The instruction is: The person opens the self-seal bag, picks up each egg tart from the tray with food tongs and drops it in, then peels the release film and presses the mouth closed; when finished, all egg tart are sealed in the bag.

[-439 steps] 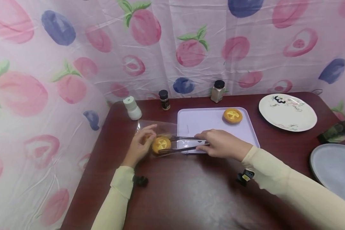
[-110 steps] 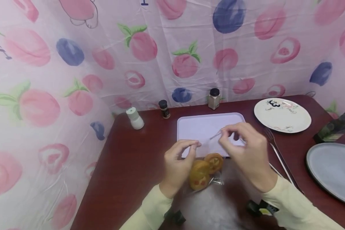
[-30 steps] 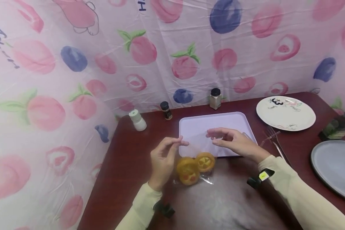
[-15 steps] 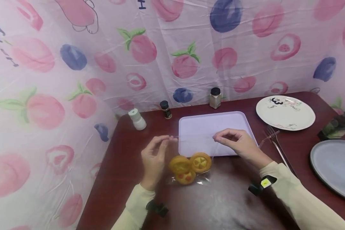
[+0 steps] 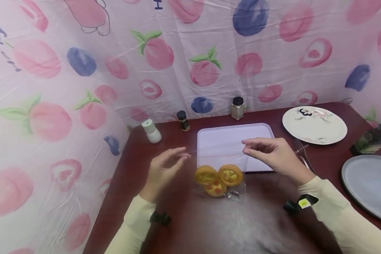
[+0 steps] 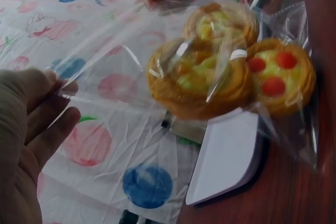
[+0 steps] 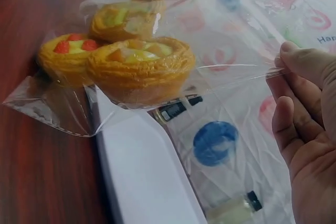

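A clear plastic bag hangs between both hands over the table, its upper edge stretched across. Inside it are three tarts: one with red pieces on top, one with a yellow wedge pattern and another yellowish one. My left hand pinches one upper corner of the bag between thumb and fingers, which the left wrist view shows close up. The opposite corner is pinched by my right hand; in the right wrist view its thumb presses the film against the index finger.
A lilac tray lies behind the bag. Shakers stand along the back: white, dark-capped and black-capped clear. Rightward are metal tongs, a patterned plate, a grey plate and a dark bottle.
Long before, tongs in my right hand gripped a tart at the bag and another lay on the tray. In the last second my hands have spread apart, stretching the bag's upper edge.
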Demonstrator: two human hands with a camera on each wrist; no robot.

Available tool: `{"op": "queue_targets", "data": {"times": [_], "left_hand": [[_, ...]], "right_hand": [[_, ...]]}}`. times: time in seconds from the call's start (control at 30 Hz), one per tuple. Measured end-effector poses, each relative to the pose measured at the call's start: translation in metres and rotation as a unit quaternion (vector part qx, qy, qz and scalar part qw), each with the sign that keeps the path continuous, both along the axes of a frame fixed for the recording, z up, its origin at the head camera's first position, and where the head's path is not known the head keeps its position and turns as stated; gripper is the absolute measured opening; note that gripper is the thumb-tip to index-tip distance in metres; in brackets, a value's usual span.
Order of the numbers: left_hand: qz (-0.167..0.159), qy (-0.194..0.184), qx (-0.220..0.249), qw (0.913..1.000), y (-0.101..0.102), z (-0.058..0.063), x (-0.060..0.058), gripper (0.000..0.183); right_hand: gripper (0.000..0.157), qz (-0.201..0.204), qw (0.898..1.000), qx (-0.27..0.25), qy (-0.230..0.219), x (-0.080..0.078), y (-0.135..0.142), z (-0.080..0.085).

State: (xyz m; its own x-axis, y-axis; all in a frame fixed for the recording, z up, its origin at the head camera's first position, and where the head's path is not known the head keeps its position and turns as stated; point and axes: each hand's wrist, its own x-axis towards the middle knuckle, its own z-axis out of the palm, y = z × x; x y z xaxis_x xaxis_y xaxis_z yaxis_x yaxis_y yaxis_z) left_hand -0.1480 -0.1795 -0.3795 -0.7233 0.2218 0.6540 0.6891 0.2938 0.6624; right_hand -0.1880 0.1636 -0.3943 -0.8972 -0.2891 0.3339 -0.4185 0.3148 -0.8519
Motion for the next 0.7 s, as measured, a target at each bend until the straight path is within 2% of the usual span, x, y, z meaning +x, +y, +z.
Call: {"op": "queue_targets", "data": {"times": [0.07,0.17,0.27,0.4,0.53,0.7], "left_hand": [[-0.028,0.005,-0.001,0.9996,0.001,0.004,0.001,0.034],[-0.039,0.002,-0.004,0.9992,0.003,0.007,0.002,0.034],[-0.035,-0.01,0.004,0.9993,0.006,0.007,0.003,0.034],[-0.024,-0.006,0.004,0.9997,0.008,0.006,0.002,0.033],[-0.032,0.02,-0.013,0.9992,0.008,0.007,0.0,0.028],[-0.078,0.043,-0.018,0.9959,0.006,0.007,-0.004,0.02]], "right_hand": [[0.025,-0.006,1.0,0.011,-0.004,0.001,0.001,0.004],[0.024,-0.017,1.0,0.021,-0.009,0.004,0.001,0.012],[0.023,-0.026,0.999,0.023,0.003,0.009,0.0,0.019],[0.017,-0.022,0.998,0.019,0.053,0.012,0.002,0.026],[0.017,0.002,0.997,0.012,0.079,0.012,0.005,0.028],[0.019,0.054,0.994,-0.013,0.094,0.008,0.011,0.025]]}}
